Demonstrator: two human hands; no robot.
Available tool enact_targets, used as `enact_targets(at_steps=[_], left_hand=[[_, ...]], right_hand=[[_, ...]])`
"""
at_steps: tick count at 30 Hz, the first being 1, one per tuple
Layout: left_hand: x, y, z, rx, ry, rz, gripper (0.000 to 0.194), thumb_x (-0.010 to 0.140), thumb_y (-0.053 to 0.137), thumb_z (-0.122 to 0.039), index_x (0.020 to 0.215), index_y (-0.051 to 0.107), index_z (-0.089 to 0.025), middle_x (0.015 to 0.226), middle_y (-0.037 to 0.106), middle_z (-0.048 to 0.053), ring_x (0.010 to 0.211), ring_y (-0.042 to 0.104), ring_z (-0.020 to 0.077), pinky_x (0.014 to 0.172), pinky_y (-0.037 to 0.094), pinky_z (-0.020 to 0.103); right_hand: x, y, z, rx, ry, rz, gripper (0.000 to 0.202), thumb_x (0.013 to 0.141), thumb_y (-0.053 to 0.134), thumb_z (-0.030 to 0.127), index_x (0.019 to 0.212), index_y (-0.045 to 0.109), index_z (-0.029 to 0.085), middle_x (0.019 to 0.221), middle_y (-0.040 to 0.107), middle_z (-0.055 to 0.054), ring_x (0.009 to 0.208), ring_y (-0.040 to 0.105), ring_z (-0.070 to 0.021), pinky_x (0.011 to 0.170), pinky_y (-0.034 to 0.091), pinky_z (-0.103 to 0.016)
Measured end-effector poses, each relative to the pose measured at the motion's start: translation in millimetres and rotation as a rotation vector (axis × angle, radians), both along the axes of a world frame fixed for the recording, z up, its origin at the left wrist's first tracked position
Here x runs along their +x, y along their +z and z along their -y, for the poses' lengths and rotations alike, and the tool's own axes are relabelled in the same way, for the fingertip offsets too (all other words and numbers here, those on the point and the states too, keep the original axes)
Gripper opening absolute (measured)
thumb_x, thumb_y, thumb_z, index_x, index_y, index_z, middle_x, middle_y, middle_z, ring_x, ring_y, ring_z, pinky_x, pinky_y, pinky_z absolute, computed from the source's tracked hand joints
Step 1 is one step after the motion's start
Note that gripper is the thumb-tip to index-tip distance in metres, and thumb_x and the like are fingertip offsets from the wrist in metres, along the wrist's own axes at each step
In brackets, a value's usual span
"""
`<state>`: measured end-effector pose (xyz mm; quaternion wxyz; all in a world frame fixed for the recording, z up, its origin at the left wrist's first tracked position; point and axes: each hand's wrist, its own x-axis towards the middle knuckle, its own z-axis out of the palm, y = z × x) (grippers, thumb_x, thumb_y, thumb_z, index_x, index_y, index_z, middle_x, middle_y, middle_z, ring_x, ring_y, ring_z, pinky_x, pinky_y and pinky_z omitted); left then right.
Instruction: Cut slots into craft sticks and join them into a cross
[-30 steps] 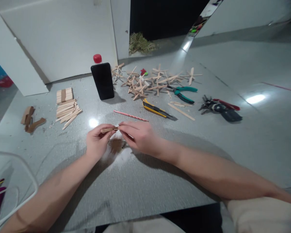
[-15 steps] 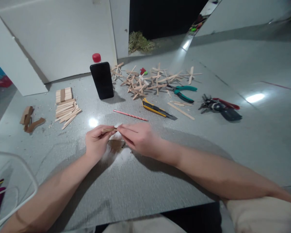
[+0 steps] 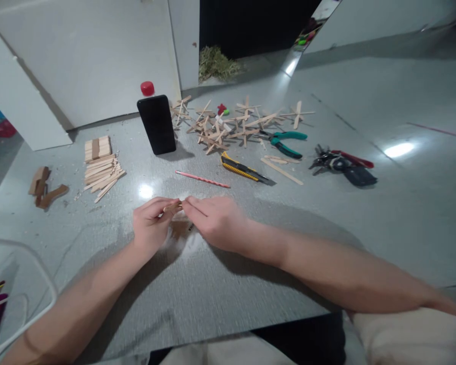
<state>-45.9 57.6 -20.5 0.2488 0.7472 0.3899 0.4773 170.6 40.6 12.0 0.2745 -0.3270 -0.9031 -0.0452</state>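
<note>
Above the grey surface, my left hand (image 3: 151, 221) pinches a short wooden craft stick (image 3: 172, 207) between thumb and fingers. My right hand (image 3: 218, 221) meets it from the other side, its fingertips pressed together at the stick's right end. Fingers cover much of the piece, so its full shape is hidden. A blurred brown patch (image 3: 180, 229) shows on the surface below the hands, with a small dark thing beside it. Just beyond my fingers lies a red-and-white pencil (image 3: 202, 179), and behind that a yellow-and-black utility knife (image 3: 245, 170) with its blade out.
A black phone (image 3: 156, 125) stands upright ahead. Crossed craft sticks (image 3: 212, 136) spread behind the knife, with green-handled pliers (image 3: 287, 136) beside them. Keys (image 3: 338, 163) lie at right. At left are a stick bundle (image 3: 98, 148), loose sticks (image 3: 104, 175) and brown strips (image 3: 41, 185).
The view has shifted slightly, and the stick's visible left end sits at a somewhat different tilt. Both hands keep their pinch, close together.
</note>
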Motion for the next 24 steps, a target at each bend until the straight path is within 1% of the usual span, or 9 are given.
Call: enact_targets(at_steps=[3,6,8,10,12,14,17,20,24], left_hand=[[1,-1.2,-1,-0.021,0.015,-0.02,0.025,0.107,0.069,-0.04,0.112,0.072,-0.016,0.108,0.075,0.006,0.091,0.073,0.0165,0.082,0.065,0.034],[4,2.4,-1,-0.03,0.065,-0.012,0.021,0.103,0.075,-0.037,0.102,0.076,-0.017,0.098,0.078,0.005,0.086,0.075,0.0169,0.079,0.065,0.033],[6,6.3,0,-0.04,0.093,-0.002,0.014,0.099,0.077,-0.034,0.098,0.08,-0.021,0.092,0.081,0.005,0.083,0.077,0.0178,0.077,0.064,0.033],[8,9.8,2,-0.051,0.107,0.011,0.011,0.097,0.077,-0.034,0.096,0.083,-0.024,0.091,0.083,0.005,0.08,0.078,0.0187,0.072,0.064,0.032],[9,12.1,3,-0.059,0.114,0.02,0.013,0.097,0.077,-0.036,0.096,0.083,-0.025,0.091,0.083,0.005,0.077,0.078,0.0196,0.069,0.064,0.032],[9,13.1,4,-0.065,0.122,0.021,0.013,0.097,0.076,-0.036,0.095,0.083,-0.025,0.092,0.084,0.005,0.077,0.077,0.0202,0.069,0.064,0.033],[10,13.2,4,-0.076,0.129,0.015,0.012,0.096,0.075,-0.035,0.094,0.082,-0.025,0.091,0.083,0.005,0.077,0.076,0.0196,0.069,0.063,0.033],[10,13.1,4,-0.085,0.118,0.01,0.009,0.095,0.075,-0.031,0.094,0.08,-0.024,0.09,0.082,0.006,0.077,0.075,0.0179,0.07,0.061,0.03],[11,12.9,3,-0.097,0.099,0.007,0.006,0.094,0.075,-0.028,0.09,0.077,-0.024,0.087,0.08,0.004,0.074,0.073,0.0157,0.068,0.059,0.027]], right_hand=[[0,2.4,-1,-0.007,-0.019,0.009,0.032,0.108,0.042,0.007,0.11,0.074,0.009,0.093,0.075,-0.013,0.07,0.062,-0.0192,0.06,0.04,-0.036],[1,5.8,-1,-0.032,-0.035,0.02,0.029,0.105,0.044,0.006,0.102,0.072,0.012,0.085,0.071,-0.009,0.067,0.059,-0.0185,0.061,0.038,-0.035],[0,7.0,-1,-0.044,-0.047,0.029,0.027,0.103,0.045,0.005,0.1,0.071,0.013,0.083,0.07,-0.007,0.066,0.057,-0.0182,0.06,0.037,-0.035],[-1,6.7,-1,-0.047,-0.062,0.039,0.028,0.103,0.044,0.005,0.103,0.071,0.013,0.084,0.072,-0.008,0.066,0.058,-0.0182,0.06,0.036,-0.035],[-2,5.3,-1,-0.05,-0.079,0.052,0.03,0.105,0.042,0.006,0.109,0.071,0.011,0.088,0.074,-0.01,0.067,0.06,-0.0183,0.06,0.036,-0.035],[-4,4.1,-1,-0.061,-0.092,0.067,0.031,0.106,0.04,0.007,0.113,0.07,0.011,0.09,0.075,-0.011,0.067,0.062,-0.0185,0.058,0.035,-0.035],[-5,4.2,-2,-0.098,-0.09,0.09,0.03,0.108,0.04,0.009,0.114,0.069,0.012,0.086,0.075,-0.009,0.065,0.062,-0.0187,0.057,0.033,-0.035],[-3,6.6,-4,-0.15,-0.087,0.106,0.026,0.106,0.043,0.01,0.112,0.068,0.014,0.082,0.074,-0.007,0.065,0.062,-0.0188,0.056,0.031,-0.035],[0,10.1,-8,-0.224,-0.078,0.125,0.022,0.102,0.05,0.011,0.115,0.068,0.016,0.081,0.075,-0.006,0.067,0.064,-0.02,0.056,0.03,-0.035]])
